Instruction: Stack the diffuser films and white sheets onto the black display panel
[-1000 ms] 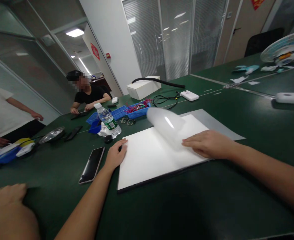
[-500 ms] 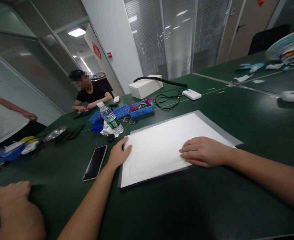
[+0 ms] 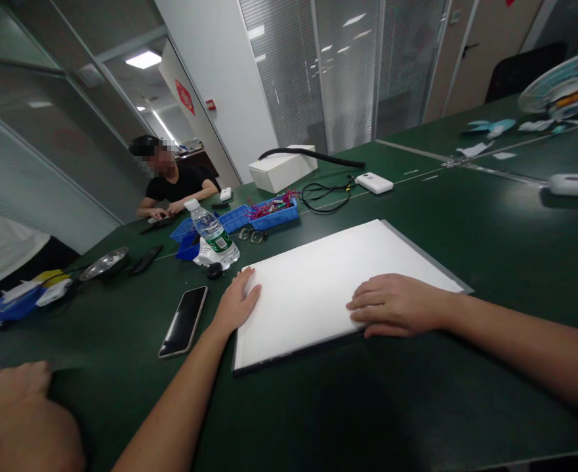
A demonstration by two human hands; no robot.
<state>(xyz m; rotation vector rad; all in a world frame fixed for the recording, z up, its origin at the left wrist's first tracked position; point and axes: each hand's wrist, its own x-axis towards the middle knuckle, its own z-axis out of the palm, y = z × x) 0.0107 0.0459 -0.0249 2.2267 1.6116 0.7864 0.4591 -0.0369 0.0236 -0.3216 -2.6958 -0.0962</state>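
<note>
A stack of white sheets [image 3: 313,282] lies flat on the dark green table, with a greyish translucent border [image 3: 429,255] showing along its right side. My left hand [image 3: 237,303] rests at the stack's left edge, thumb over the top and fingers along the side, not closed round it. Across the front right edge, my right hand [image 3: 392,305] lies flat with its fingers stretched over the white surface. A smartphone [image 3: 184,321] is on the table just left of my left hand.
Beyond the stack are a water bottle [image 3: 212,233], glasses [image 3: 252,235], a blue tray [image 3: 273,213] of small parts, a white box [image 3: 283,169] and a cable [image 3: 325,198]. Another person's arm [image 3: 30,419] reaches in at lower left. Someone in black [image 3: 178,187] sits at the far side.
The translucent border stuck out widely at the back and right; now only a narrow strip shows, and the sheets lie more evenly. Both hands stay at the stack's edges.
</note>
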